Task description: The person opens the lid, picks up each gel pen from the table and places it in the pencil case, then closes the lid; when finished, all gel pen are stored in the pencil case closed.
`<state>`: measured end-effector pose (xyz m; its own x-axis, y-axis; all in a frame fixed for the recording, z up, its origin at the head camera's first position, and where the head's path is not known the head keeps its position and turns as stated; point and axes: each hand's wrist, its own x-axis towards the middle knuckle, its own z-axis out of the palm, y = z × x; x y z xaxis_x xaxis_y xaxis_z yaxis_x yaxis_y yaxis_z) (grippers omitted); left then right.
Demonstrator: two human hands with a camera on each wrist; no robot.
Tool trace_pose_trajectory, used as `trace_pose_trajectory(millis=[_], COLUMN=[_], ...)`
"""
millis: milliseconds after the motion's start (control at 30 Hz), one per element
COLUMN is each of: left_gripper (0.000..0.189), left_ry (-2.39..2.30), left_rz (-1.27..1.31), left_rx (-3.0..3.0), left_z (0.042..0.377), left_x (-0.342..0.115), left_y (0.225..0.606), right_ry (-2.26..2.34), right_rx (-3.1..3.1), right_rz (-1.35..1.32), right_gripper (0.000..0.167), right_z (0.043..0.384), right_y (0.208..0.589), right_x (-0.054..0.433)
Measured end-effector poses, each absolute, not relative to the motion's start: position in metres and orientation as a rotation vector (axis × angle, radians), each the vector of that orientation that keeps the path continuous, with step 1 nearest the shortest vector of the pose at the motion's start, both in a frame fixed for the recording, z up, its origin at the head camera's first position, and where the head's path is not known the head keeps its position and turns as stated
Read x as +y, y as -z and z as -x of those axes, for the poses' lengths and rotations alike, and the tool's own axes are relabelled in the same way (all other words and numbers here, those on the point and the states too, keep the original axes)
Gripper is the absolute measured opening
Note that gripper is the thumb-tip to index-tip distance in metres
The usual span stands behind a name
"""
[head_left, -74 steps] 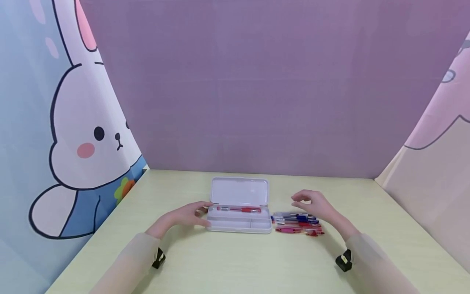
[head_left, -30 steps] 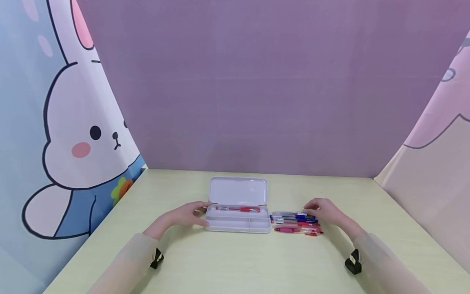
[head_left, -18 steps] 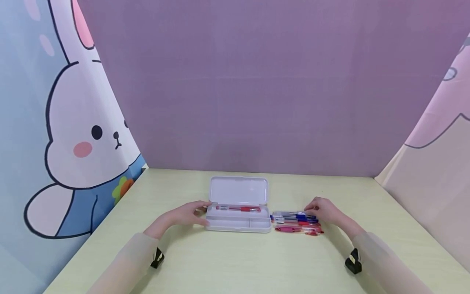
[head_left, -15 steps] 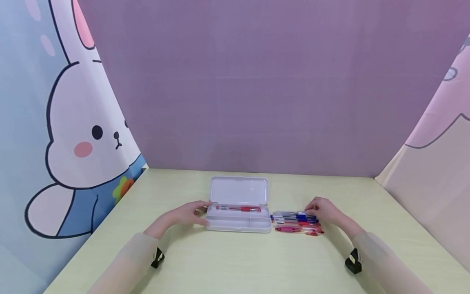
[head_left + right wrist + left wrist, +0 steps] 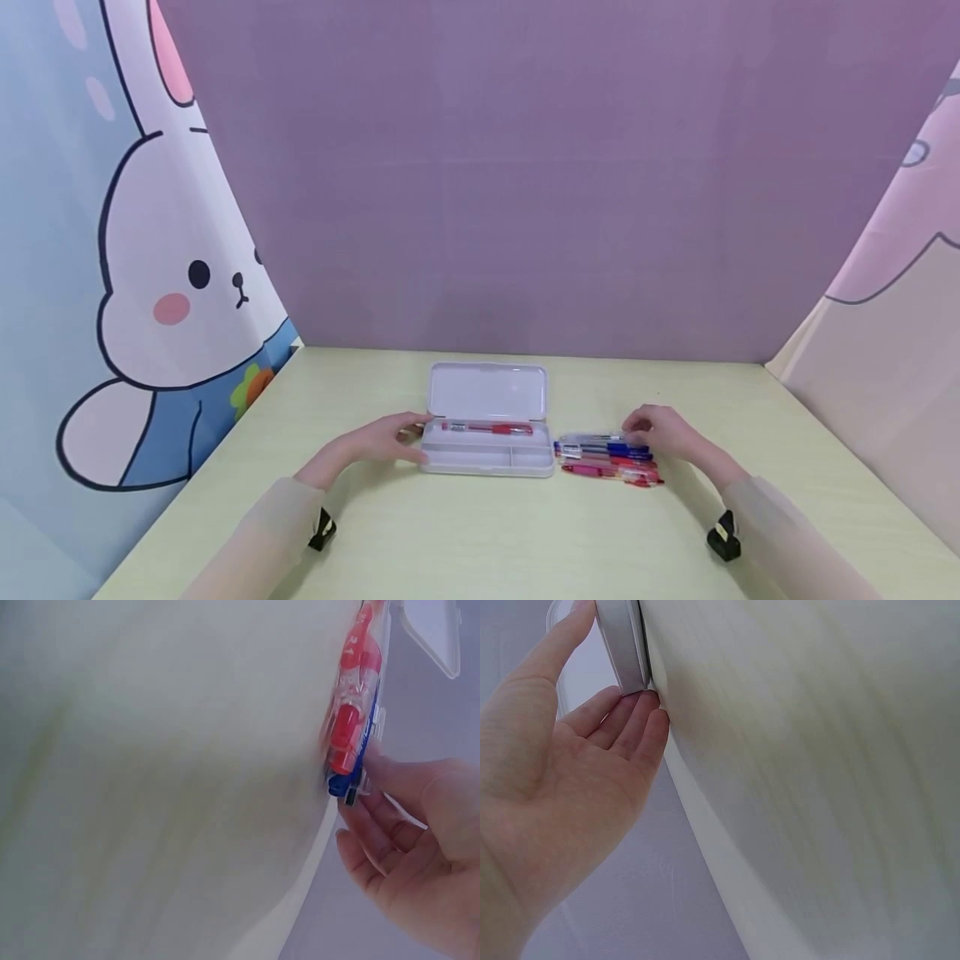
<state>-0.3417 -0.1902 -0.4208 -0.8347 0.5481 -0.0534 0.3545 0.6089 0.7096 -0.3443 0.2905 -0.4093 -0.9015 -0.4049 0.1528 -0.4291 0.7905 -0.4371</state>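
Note:
In the head view, a white pencil case (image 5: 465, 457) lies open on the table, its lid tipped back. A red-capped pen (image 5: 512, 428) lies in the long rear compartment. My left hand (image 5: 381, 438) holds the case's left end, thumb at the front corner and fingers towards the back; the left wrist view shows the thumb on its side (image 5: 622, 645). Right of the case lies a row of blue, red and pink pens (image 5: 600, 472). My right hand (image 5: 660, 428) pinches the right end of the clear pen (image 5: 588, 437) at the row's far side.
The pale table (image 5: 480, 542) ends at a purple backdrop (image 5: 480, 208). A rabbit-print cloth (image 5: 172, 250) hangs on the left and a pink and cream one (image 5: 885, 358) on the right. The front of the case has a divider between two smaller compartments.
My right hand has come down and right from above the pens to the clear pen's end. The other pens have shifted slightly towards me, apart from it. My left hand stays at the case.

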Motion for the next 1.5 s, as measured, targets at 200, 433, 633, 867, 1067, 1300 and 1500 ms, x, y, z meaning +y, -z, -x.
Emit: trace_pose_trajectory(millis=[200,433,633,867,1067,1300,1500], left_gripper=[0.075,0.075,0.075,0.076,0.076,0.073,0.074], left_ry=[-1.037,-1.023,-1.022,-1.032,-1.032,-1.026,-1.029], left_rz=[-0.733,-0.711,-0.719,-0.727,-0.719,-0.739,-0.752], left_rx=[2.573,2.590,2.588,2.576,2.579,2.587,2.578], left_z=[0.341,0.340,0.338,0.338,0.339,0.340,0.343], left_x=[-0.190,-0.190,-0.190,-0.191,-0.190,-0.190,-0.189], left_y=[0.420,0.420,0.420,0.422,0.422,0.422,0.421], right_ry=[-0.726,-0.683,-0.680,-0.694,-0.735,-0.771,-0.807], right_rx=[-2.885,-2.819,-2.738,-2.709,-2.710,-2.713,-2.677], right_rz=[-0.717,-0.729,-0.717,-0.673,-0.666,-0.690,-0.751], right_gripper=[0.006,0.006,0.006,0.005,0.005,0.005,0.006], right_z=[0.341,0.338,0.334,0.333,0.332,0.332,0.334], right_y=[0.406,0.404,0.398,0.393,0.390,0.389,0.385], right_x=[0.291,0.292,0.294,0.293,0.284,0.268,0.254])
